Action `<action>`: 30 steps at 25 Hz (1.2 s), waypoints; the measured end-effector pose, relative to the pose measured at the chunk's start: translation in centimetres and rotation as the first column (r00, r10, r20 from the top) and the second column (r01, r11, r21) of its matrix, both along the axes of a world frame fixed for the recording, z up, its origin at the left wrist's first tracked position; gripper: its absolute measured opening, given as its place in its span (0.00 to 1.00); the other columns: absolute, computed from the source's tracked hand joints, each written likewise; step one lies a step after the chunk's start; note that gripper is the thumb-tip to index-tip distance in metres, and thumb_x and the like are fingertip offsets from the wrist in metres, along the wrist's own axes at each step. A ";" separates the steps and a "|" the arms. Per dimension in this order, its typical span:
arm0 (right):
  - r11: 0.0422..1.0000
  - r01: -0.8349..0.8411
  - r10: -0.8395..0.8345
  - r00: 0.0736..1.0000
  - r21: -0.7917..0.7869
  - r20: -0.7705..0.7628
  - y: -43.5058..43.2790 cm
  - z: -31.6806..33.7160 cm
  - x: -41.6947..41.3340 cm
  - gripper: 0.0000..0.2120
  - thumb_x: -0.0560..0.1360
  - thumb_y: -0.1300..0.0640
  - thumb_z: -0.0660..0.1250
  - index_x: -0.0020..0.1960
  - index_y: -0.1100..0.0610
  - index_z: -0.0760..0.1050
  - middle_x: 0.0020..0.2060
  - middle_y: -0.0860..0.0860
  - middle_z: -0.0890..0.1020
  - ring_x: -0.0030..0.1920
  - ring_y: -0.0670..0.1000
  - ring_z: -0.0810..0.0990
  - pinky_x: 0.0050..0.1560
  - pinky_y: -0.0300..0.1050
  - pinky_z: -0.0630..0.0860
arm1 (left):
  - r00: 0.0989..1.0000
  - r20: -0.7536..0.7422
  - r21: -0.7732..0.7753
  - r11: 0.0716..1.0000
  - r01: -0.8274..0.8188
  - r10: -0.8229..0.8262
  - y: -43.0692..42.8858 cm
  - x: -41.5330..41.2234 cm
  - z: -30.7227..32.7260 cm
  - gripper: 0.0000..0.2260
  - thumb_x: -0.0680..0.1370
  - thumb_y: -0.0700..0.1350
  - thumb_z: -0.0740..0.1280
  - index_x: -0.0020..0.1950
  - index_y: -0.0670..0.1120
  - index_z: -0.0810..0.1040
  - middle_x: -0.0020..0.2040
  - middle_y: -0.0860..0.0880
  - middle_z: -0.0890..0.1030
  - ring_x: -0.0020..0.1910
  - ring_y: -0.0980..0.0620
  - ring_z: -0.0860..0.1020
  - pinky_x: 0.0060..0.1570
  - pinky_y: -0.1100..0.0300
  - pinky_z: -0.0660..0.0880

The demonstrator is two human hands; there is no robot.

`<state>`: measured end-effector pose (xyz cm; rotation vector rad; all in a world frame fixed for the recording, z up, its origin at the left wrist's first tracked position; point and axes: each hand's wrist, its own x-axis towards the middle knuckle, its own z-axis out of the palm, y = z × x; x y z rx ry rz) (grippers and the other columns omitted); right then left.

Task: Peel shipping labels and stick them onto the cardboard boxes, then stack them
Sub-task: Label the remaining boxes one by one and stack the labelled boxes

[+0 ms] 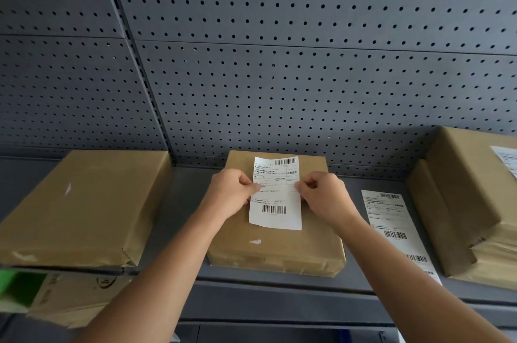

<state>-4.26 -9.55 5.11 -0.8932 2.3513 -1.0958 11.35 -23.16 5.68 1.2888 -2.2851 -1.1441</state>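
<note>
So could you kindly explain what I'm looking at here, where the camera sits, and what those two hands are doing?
There is no machine: a person wears one camera on the head, looking forward and down. The left hand and right hand pinch the side edges of a white shipping label over the middle cardboard box on a grey shelf. Another box lies left, a labelled stack right, and a strip of labels lies between. A pegboard stands behind.

The boxes (pixel 275 242) are wrapped in matt brown paper, creased at the folds. The label (pixel 275 194) is smooth white paper with black print. The pegboard (pixel 279 77) and shelf (pixel 179 202) look like matt grey painted metal.
</note>
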 end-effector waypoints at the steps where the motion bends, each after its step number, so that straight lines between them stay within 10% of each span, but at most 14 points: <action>1: 1.000 0.002 -0.002 1.000 0.015 -0.013 -0.1 0.0 0.0 0.07 0.78 0.54 0.67 0.44 0.56 0.81 0.40 0.49 0.85 0.41 0.53 0.83 0.36 0.41 0.75 | 1.000 0.013 -0.004 1.000 0.004 -0.004 -0.1 -0.1 0.0 0.10 0.76 0.50 0.74 0.42 0.45 0.83 0.37 0.48 0.86 0.36 0.49 0.83 0.43 0.51 0.82; 19: 0.993 0.015 0.005 0.986 0.118 -0.169 -1.0 -1.0 -0.4 0.04 0.74 0.60 0.66 0.41 0.58 0.76 0.35 0.52 0.81 0.31 0.50 0.74 0.30 0.42 0.70 | 0.983 0.182 -0.114 0.993 0.036 -0.014 -0.8 -1.3 -0.6 0.17 0.75 0.51 0.76 0.41 0.35 0.82 0.38 0.41 0.85 0.31 0.46 0.77 0.33 0.59 0.71; 25: 0.999 -0.015 0.031 0.924 0.045 -0.381 -1.0 -0.7 0.4 0.06 0.77 0.59 0.63 0.44 0.58 0.77 0.39 0.51 0.81 0.36 0.55 0.78 0.32 0.44 0.71 | 0.991 0.076 -0.445 0.886 0.133 -0.110 0.3 -0.7 -0.5 0.12 0.81 0.51 0.67 0.60 0.46 0.79 0.60 0.51 0.81 0.56 0.51 0.80 0.54 0.54 0.78; 30: 0.936 -0.316 0.346 0.737 0.157 -0.580 -3.1 -1.5 0.9 0.18 0.80 0.59 0.59 0.68 0.59 0.74 0.64 0.55 0.79 0.65 0.57 0.76 0.61 0.54 0.76 | 0.886 0.326 -0.522 0.719 0.459 -0.329 0.3 -1.9 -0.6 0.24 0.86 0.50 0.52 0.81 0.44 0.59 0.82 0.47 0.60 0.81 0.50 0.56 0.78 0.57 0.48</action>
